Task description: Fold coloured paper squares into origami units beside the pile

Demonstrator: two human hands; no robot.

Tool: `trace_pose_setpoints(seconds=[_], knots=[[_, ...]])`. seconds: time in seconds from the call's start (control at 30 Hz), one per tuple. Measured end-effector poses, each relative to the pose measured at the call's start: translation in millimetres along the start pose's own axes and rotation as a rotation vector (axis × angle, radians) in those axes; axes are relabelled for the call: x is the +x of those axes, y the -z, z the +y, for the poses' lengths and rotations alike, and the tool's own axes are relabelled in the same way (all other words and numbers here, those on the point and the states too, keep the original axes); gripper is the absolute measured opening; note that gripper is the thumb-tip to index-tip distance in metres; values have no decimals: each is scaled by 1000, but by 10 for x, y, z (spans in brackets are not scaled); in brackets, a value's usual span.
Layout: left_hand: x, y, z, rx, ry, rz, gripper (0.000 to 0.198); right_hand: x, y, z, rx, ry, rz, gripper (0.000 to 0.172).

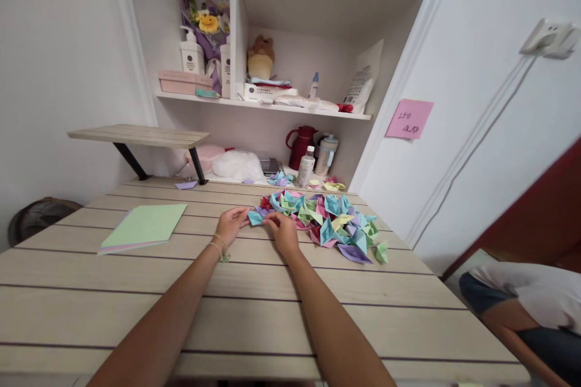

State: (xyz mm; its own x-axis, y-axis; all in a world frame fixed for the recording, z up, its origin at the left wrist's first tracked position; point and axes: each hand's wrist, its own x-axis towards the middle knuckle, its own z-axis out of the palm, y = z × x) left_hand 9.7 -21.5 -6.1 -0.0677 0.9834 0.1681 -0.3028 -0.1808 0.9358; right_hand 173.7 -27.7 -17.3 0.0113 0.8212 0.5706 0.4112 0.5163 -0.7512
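A small blue folded paper boat (255, 217) is held just above the table, between my two hands. My left hand (230, 224) pinches its left end, with fingers and thumb closed on the paper. On its right end, my right hand (282, 231) grips with thumb and fingertips. Directly behind and to the right of my right hand lies a heap of folded paper boats (333, 217) in blue, green, pink, purple, yellow and red. A stack of coloured paper sheets (144, 225), green on top, lies to the left of my left hand.
A small raised wooden shelf (140, 134) on black legs stands at the back left of the slatted table (245, 308). Behind the table are a plastic bottle (305, 167), a dark red jug (301, 146) and more paper boats. Another person (535, 302) is at the right edge.
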Motion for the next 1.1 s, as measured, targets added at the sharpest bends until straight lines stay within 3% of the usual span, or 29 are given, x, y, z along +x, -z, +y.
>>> trace_pose_setpoints(seconds=[0.23,0.4,0.6,0.77,0.93,1.03,1.1], knots=[[22,15,-5,-21,10,89,29,-7,16,-14,-45,-52,48,16],[55,29,-46,18,-21,176,25,-15,58,0,-57,-103,197,20],[53,25,-84,89,-26,158,16,-22,103,51,-129,-177,282,26],[45,20,-97,121,-29,127,14,-28,80,20,-170,-75,223,26],[73,35,-110,105,-31,157,10,-50,122,-81,-228,31,295,29],[87,43,-92,42,-24,203,9,-64,124,-262,-219,114,331,30],[87,45,-67,7,-16,222,8,-67,39,-472,-215,202,276,28]])
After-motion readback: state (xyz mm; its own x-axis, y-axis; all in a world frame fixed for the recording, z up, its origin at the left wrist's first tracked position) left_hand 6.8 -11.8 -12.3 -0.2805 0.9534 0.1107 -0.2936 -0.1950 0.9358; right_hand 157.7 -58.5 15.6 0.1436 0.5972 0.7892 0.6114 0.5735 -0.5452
